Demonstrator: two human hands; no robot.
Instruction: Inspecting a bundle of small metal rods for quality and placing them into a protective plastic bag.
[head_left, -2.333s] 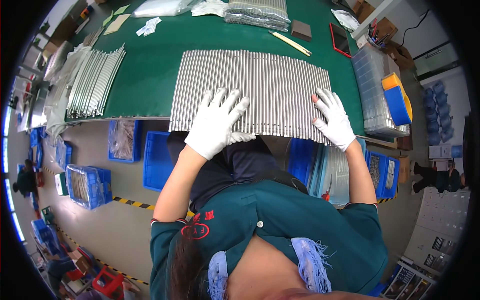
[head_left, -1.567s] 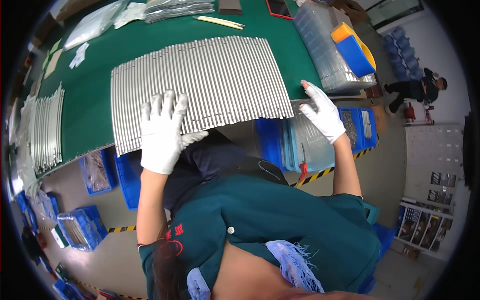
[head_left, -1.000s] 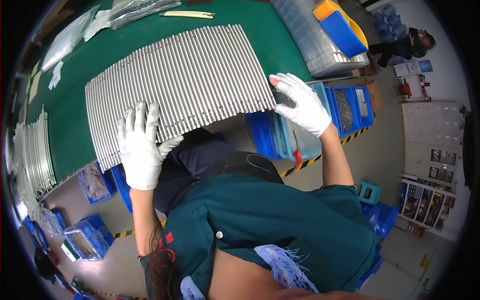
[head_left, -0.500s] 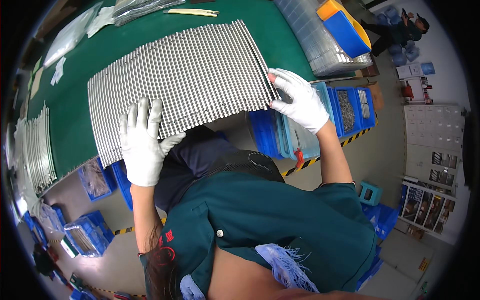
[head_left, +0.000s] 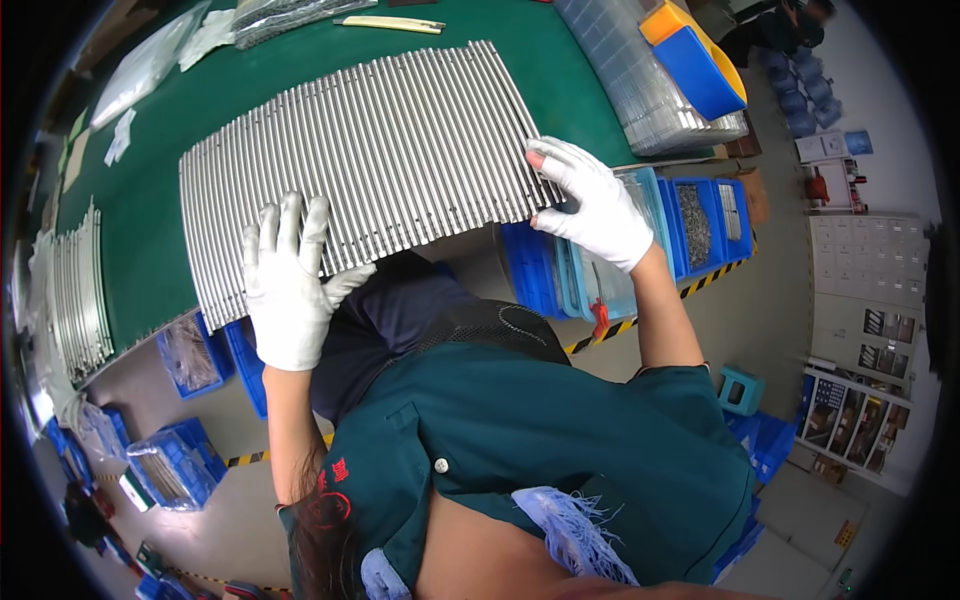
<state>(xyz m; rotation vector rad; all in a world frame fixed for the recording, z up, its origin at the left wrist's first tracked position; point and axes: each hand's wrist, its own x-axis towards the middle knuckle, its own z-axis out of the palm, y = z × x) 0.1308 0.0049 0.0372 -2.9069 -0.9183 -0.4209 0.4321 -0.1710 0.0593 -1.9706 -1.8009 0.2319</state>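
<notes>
Rods [head_left: 370, 150] are lying abreast; the left hand [head_left: 288, 305] is resting spread at near left, the right hand [head_left: 602, 212] curving at right, grip unclear.

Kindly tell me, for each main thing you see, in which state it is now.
Metal rods: laid side by side
Left hand: open, fingers over the metal rods
Right hand: part-open, at the rods' right end
Right glove: worn, forefinger tip bare
Smaller rod group: lying together
Clear plastic boxes: stacked

Our left hand [head_left: 287, 290] hides the near ends of some metal rods [head_left: 370, 150]; our view's far edge cuts off the bagged bundle [head_left: 275, 18] and the co-worker [head_left: 797, 28].
</notes>
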